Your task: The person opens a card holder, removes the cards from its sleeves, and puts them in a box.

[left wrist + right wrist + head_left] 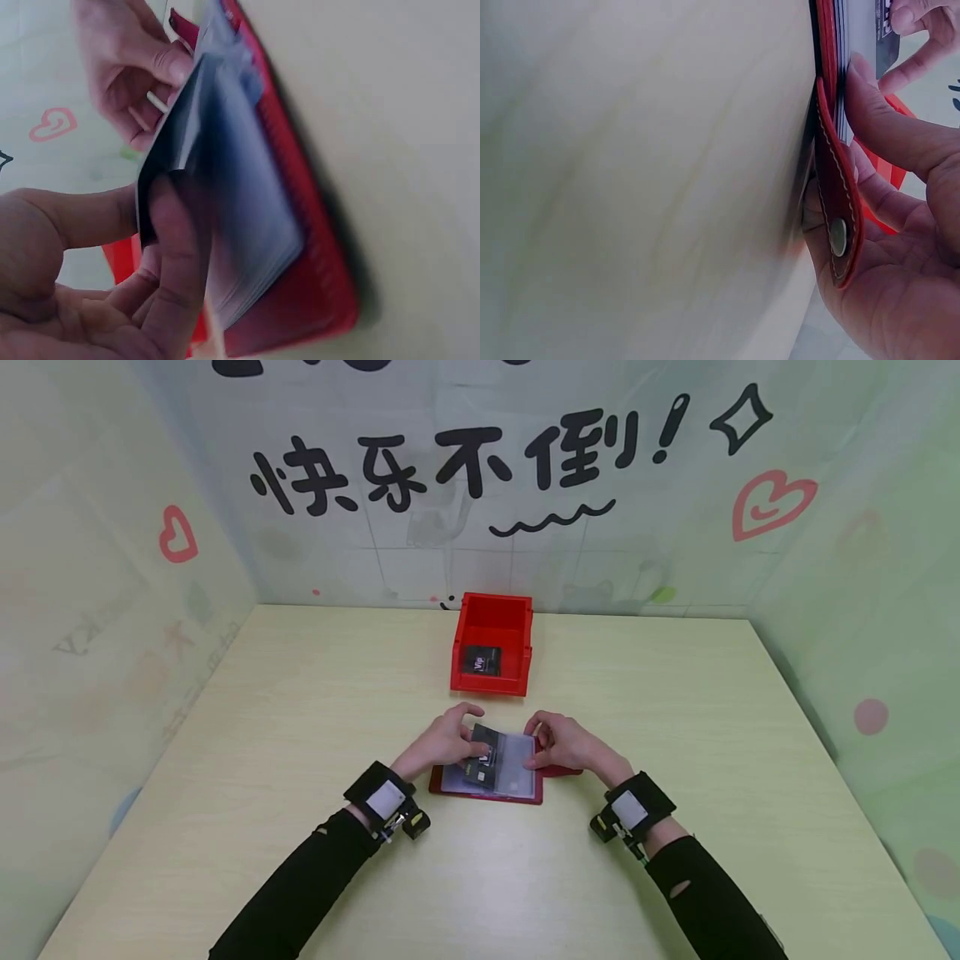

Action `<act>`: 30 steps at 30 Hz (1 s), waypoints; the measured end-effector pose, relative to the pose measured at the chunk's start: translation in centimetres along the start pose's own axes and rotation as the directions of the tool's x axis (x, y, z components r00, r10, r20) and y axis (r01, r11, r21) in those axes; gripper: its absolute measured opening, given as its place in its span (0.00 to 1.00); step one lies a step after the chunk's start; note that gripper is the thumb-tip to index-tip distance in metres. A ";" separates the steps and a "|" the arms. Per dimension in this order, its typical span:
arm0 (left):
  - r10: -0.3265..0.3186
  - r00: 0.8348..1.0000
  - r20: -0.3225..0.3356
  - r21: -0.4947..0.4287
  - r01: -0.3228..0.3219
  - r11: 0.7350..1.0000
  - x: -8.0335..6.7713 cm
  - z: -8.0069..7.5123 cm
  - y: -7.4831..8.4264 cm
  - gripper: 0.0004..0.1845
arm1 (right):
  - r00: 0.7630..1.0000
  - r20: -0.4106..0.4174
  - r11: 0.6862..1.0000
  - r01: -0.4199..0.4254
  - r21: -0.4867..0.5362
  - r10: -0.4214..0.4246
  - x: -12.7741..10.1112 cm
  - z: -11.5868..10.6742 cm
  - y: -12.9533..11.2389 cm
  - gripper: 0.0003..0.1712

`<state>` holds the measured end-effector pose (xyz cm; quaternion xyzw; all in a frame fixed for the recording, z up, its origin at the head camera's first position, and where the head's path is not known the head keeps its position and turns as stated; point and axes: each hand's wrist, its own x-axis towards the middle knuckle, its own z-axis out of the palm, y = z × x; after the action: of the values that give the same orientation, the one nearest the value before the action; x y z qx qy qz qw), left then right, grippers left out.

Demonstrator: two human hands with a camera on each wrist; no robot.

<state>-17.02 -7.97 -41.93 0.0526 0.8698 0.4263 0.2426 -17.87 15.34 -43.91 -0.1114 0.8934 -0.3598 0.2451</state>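
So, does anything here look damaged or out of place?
The right sleeve has a gap baring skin, perhaps a hole. The black card sits askew to the red card holder, but the left hand pinches it.

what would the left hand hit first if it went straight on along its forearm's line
Likely the front wall of the red bin, just beyond the left hand in the head view, though the hand's height is unclear.

Lying open on the desk (300, 693), roughly midway between left and right edges, well short of the far one: red card holder (487, 797) with clear sleeves (517, 770), stitched snap strap (840, 195) loose toward the right edge. Tilted over the sleeves: black card (483, 768), pale-lettered.
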 end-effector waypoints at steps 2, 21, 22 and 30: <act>-0.005 1.000 0.008 0.019 0.005 1.000 -0.1 -0.7 0.2 0.34 | 1.000 0.000 1.000 0.010 -0.003 -0.010 0.0 0.0 0.0 0.26; 0.165 0.977 -0.137 -0.066 -0.175 0.982 0.9 -3.6 3.0 0.26 | 1.000 0.002 1.000 0.019 -0.010 -0.019 -0.1 0.1 0.2 0.26; 0.170 0.975 -0.144 -0.088 -0.184 0.979 1.0 -3.5 3.1 0.27 | 1.000 0.002 1.000 0.018 -0.011 -0.018 -0.1 0.0 0.2 0.26; 0.206 0.933 -0.294 -0.066 -0.235 0.970 2.7 -3.6 4.6 0.27 | 1.000 0.003 0.999 0.028 -0.016 -0.028 -0.1 0.0 0.2 0.26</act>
<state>-21.57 -6.84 -37.59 0.0758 0.8617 0.4972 0.0679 -17.77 15.52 -44.04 -0.1263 0.8943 -0.3558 0.2403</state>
